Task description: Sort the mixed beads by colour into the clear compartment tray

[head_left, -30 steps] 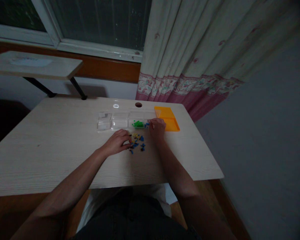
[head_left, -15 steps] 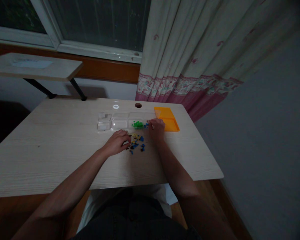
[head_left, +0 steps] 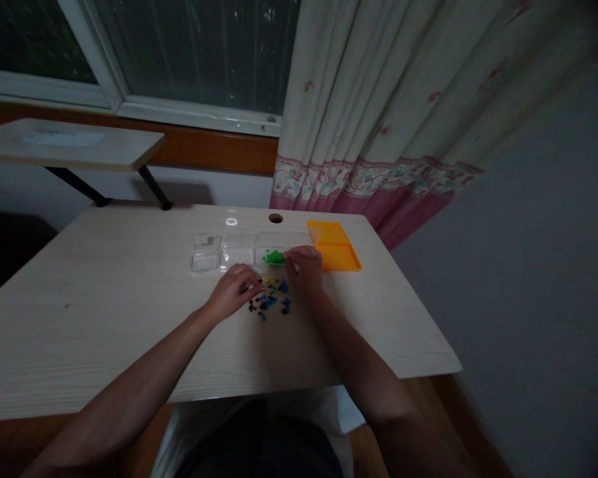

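A small pile of yellow, blue and dark pieces lies loose on the table, too small to tell their kind. At its left edge is my left hand, thumb and fingers closed together; whatever they hold is hidden. Behind the pile stands a clear plastic divided box, with green pieces in one compartment. My right hand reaches over the box's front right part, its fingertips pinched beside the green pieces. What sits in that pinch cannot be made out, and the hand covers the compartment beneath it.
An orange tray lies right of the box. A round hole opens near the table's back edge. On the left, a raised shelf stands on dark legs. A curtain hangs behind the table.
My right hand has shifted left toward the green pieces and now covers the blue pieces in the box. My left fingers have drawn closer together. The whole view has tilted slightly up.
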The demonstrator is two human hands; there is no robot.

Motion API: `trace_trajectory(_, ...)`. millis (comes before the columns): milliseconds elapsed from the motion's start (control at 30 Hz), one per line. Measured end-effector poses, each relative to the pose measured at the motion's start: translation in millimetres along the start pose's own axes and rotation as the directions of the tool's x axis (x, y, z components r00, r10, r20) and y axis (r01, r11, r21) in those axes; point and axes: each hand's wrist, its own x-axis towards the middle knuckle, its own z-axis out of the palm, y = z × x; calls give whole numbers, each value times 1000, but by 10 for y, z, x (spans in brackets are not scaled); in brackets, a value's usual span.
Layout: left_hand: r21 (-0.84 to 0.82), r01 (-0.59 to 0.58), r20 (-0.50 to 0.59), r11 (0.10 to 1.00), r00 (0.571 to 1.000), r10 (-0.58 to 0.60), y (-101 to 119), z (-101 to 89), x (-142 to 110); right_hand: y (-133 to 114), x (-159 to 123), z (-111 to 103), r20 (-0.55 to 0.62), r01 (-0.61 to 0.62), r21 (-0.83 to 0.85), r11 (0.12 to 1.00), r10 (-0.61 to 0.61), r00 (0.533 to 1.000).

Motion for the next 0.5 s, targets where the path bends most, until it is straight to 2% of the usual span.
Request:
trace_trajectory(133, -166, 128, -136, 978, 979, -152, -1, 18, 9, -247, -59, -9, 16, 209, 71, 975, -211, 977)
trace_trajectory(267, -344, 219, -158, 913, 945, -286, -28, 37, 4, -436, -106, -27, 35, 358, 119, 926, -364, 931)
trace_trajectory(400, -434, 222, -154, 873, 937, -315, -63, 70, 1, -550, -131, -44, -9, 380, 106, 919, -381, 924)
trace_trajectory(500, -452, 209, -157, 867, 938, -308, -72, 88, 2, -600, -136, -66, 42, 332, 89, 939, -336, 941)
